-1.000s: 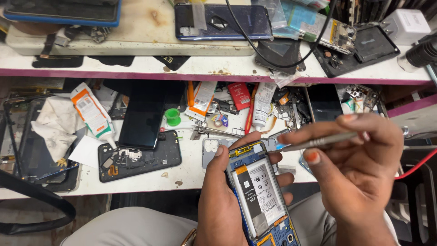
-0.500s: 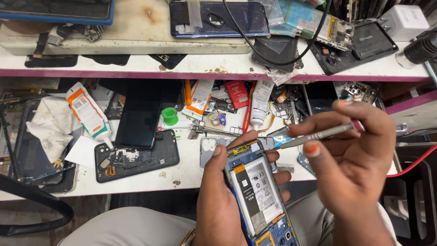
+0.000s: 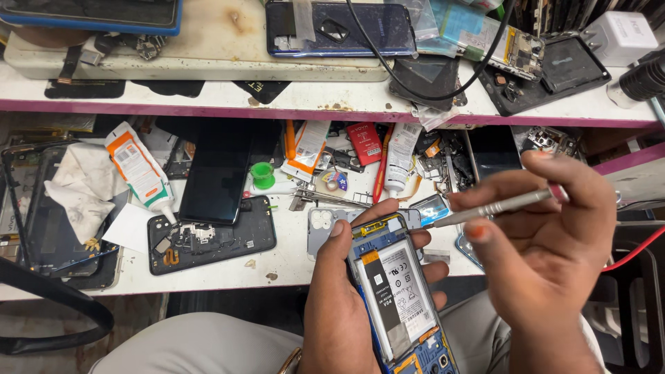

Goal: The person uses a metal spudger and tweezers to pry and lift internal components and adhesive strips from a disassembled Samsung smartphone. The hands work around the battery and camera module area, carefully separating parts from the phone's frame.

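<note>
The opened phone [image 3: 398, 298] showed a blue plastic frame and a battery wrapped in smooth white and black film, faintly glossy. The thin tool [image 3: 495, 206] looked like brushed metal, silvery and matt. On the worktop [image 3: 291, 260], painted white, worn and stained, lay a glossy black glass screen [image 3: 216, 173], a matt black plastic back cover [image 3: 208, 235], a crumpled white cloth [image 3: 86, 183] and a soft plastic glue tube [image 3: 142, 173], white and orange. The small cap [image 3: 262, 173] was green plastic.
</note>
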